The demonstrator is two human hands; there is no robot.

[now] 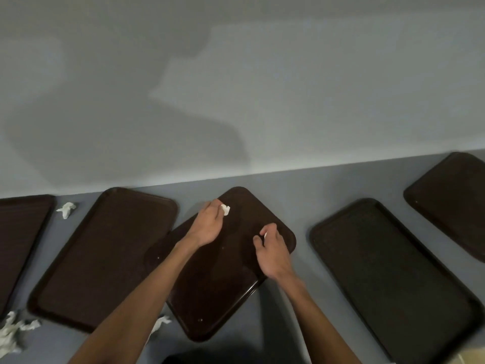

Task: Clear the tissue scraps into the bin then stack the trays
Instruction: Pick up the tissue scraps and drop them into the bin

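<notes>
Several dark brown trays lie on a grey counter. Both my hands hover over the middle tray [225, 279]. My left hand [207, 224] pinches a white tissue scrap [225, 209] near the tray's far corner. My right hand [273, 250] is closed on a smaller white scrap [265, 235] that barely shows between the fingers. Loose scraps lie on the counter: one at the back left [67, 209], one by my left forearm [160, 325], and a crumpled heap at the front left [11, 334]. No bin is in view.
A tray [105, 258] lies left of the middle one and another [18, 237] sits at the left edge. Two more trays [388, 279] [451, 198] lie to the right. A grey wall [236, 88] rises behind the counter. A pale object [472, 357] shows at the bottom right corner.
</notes>
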